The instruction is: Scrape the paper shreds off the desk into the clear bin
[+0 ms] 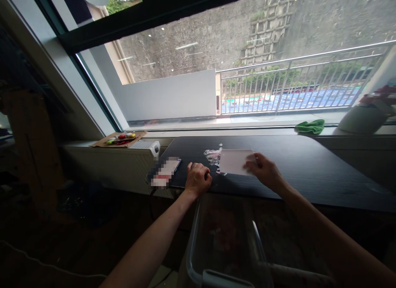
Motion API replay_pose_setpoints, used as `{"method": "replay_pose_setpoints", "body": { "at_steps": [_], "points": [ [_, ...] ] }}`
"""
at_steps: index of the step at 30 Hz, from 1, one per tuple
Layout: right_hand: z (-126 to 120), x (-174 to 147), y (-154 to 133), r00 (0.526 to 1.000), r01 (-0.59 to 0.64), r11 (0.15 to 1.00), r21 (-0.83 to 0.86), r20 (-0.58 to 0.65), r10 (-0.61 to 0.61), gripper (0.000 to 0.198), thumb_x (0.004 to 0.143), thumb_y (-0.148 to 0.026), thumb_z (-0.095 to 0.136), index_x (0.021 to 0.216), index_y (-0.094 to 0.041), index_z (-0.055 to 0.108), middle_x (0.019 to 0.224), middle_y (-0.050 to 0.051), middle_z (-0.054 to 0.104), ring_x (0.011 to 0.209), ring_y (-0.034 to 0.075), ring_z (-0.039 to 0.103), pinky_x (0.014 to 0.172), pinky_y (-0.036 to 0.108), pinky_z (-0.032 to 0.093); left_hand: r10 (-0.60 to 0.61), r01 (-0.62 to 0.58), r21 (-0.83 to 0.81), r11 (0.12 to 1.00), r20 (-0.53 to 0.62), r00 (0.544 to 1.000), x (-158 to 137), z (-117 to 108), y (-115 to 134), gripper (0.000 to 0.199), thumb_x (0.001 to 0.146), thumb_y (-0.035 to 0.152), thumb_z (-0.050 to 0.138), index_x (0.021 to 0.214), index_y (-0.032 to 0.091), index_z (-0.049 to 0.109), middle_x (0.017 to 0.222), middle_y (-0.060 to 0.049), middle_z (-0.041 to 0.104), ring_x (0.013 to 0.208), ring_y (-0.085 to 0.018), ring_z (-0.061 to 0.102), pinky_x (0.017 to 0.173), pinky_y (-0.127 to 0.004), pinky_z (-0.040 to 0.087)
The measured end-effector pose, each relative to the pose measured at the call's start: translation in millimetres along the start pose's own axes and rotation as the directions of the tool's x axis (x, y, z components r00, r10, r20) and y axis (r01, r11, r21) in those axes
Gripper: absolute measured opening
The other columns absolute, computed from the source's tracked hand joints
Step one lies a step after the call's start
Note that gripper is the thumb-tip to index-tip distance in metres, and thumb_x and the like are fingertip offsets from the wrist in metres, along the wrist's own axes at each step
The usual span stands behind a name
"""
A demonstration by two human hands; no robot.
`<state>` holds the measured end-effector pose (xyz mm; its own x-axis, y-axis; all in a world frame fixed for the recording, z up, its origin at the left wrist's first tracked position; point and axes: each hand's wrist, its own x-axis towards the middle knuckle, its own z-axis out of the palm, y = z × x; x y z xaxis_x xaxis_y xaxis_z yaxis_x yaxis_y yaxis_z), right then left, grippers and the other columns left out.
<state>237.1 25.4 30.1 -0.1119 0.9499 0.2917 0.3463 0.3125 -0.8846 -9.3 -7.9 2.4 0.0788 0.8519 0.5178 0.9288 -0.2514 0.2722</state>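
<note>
A thin white card [234, 161] lies on or just above the dark table. My right hand [262, 169] grips its right end, with the fingertips smeared by motion. Against the card's left edge sits a small heap of torn paper scraps [213, 156], and a few bits stick out below its lower left corner. My left hand [198, 178] rests at the table's near edge, left of the card, with its fingers curled into a loose fist. Nothing shows in that fist, and its palm is hidden.
The dark table [309, 168] stands under a window. A phone with a blurred screen [165, 171] is at its left edge. Below my hands is a clear plastic bin [193, 246]. A radiator [117, 160], a green cloth [310, 126] and a pale pot [361, 119] line the sill.
</note>
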Motion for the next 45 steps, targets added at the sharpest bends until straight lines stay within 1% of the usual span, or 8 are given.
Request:
{"method": "replay_pose_setpoints", "body": {
  "at_steps": [7, 12, 17, 21, 26, 38, 42, 45],
  "points": [
    [-8, -3, -4, 0.998, -0.036, 0.996, -0.082, -0.063, 0.03, 0.021, 0.078, -0.032, 0.057, 0.095, -0.02, 0.057, 0.086, 0.008, 0.075, 0.073, 0.022, 0.07, 0.067, 0.037, 0.055, 0.015, -0.015, 0.017, 1.0, -0.012, 1.0, 0, 0, 0, 0.01, 0.075, 0.017, 0.055, 0.075, 0.021, 0.064, 0.084, -0.003, 0.063, 0.093, -0.022, 0.055, 0.108, -0.047, 0.028],
    [5, -1, -5, 1.0, 0.014, 1.0, -0.01, 0.013, -0.014, 0.018, 0.079, -0.033, 0.056, 0.09, -0.02, 0.056, 0.085, 0.008, 0.074, 0.071, 0.021, 0.069, 0.064, 0.035, 0.055, 0.024, -0.024, 0.016, 1.0, -0.016, 1.0, 0, 1, -1, 0.009, 0.075, 0.017, 0.055, 0.074, 0.021, 0.064, 0.082, -0.003, 0.063, 0.092, -0.022, 0.055, 0.107, -0.048, 0.029],
    [1, -2, -7, 0.998, -0.03, 0.997, -0.075, -0.065, 0.026, 0.022, 0.079, -0.033, 0.056, 0.096, -0.02, 0.057, 0.088, 0.009, 0.074, 0.07, 0.021, 0.069, 0.065, 0.037, 0.054, 0.03, -0.029, 0.015, 0.999, -0.014, 0.999, 0, 1, -1, 0.009, 0.075, 0.019, 0.055, 0.075, 0.022, 0.064, 0.083, -0.003, 0.063, 0.093, -0.022, 0.055, 0.107, -0.048, 0.028],
    [-2, -5, -7, 1.0, -0.007, 0.999, -0.051, -0.025, 0.006, 0.021, 0.079, -0.033, 0.057, 0.096, -0.02, 0.057, 0.087, 0.009, 0.074, 0.071, 0.021, 0.069, 0.065, 0.036, 0.055, 0.028, -0.028, 0.016, 0.999, -0.02, 0.999, 0, 2, -1, 0.009, 0.075, 0.018, 0.055, 0.075, 0.021, 0.064, 0.083, -0.003, 0.063, 0.093, -0.022, 0.055, 0.108, -0.048, 0.028],
    [1, -8, -6, 1.0, 0.024, 0.995, -0.097, 0.012, -0.023, 0.019, 0.078, -0.032, 0.06, 0.093, -0.02, 0.059, 0.083, 0.006, 0.074, 0.071, 0.02, 0.069, 0.063, 0.032, 0.054, 0.035, -0.034, 0.021, 0.999, -0.024, 0.999, -1, 2, -2, 0.009, 0.075, 0.018, 0.055, 0.075, 0.022, 0.064, 0.082, -0.003, 0.063, 0.093, -0.022, 0.055, 0.107, -0.048, 0.028],
    [-5, -12, -14, 0.998, 0.056, 0.988, -0.141, 0.024, -0.053, 0.018, 0.076, -0.03, 0.061, 0.091, -0.021, 0.061, 0.077, 0.003, 0.074, 0.068, 0.019, 0.068, 0.062, 0.03, 0.053, 0.04, -0.039, 0.033, 0.999, -0.033, 0.999, 0, 3, -3, 0.01, 0.074, 0.018, 0.055, 0.074, 0.021, 0.064, 0.083, -0.004, 0.064, 0.092, -0.023, 0.056, 0.107, -0.048, 0.029],
    [-4, -9, -18, 0.998, 0.06, 0.988, -0.141, 0.013, -0.059, 0.018, 0.078, -0.03, 0.057, 0.094, -0.021, 0.06, 0.081, 0.005, 0.074, 0.069, 0.018, 0.068, 0.062, 0.03, 0.052, 0.043, -0.042, 0.033, 0.999, -0.033, 0.999, 0, 2, -2, 0.01, 0.074, 0.018, 0.055, 0.073, 0.021, 0.064, 0.082, -0.004, 0.064, 0.092, -0.023, 0.056, 0.106, -0.049, 0.031],
    [-4, -7, -22, 0.998, 0.057, 0.966, -0.251, 0.01, -0.056, 0.017, 0.079, -0.03, 0.055, 0.092, -0.021, 0.06, 0.078, 0.004, 0.074, 0.066, 0.019, 0.067, 0.061, 0.031, 0.05, 0.038, -0.037, 0.027, 0.999, -0.029, 0.999, 0, 1, -2, 0.01, 0.074, 0.018, 0.055, 0.074, 0.022, 0.064, 0.082, -0.004, 0.063, 0.091, -0.023, 0.056, 0.105, -0.049, 0.031]
  ]
}}
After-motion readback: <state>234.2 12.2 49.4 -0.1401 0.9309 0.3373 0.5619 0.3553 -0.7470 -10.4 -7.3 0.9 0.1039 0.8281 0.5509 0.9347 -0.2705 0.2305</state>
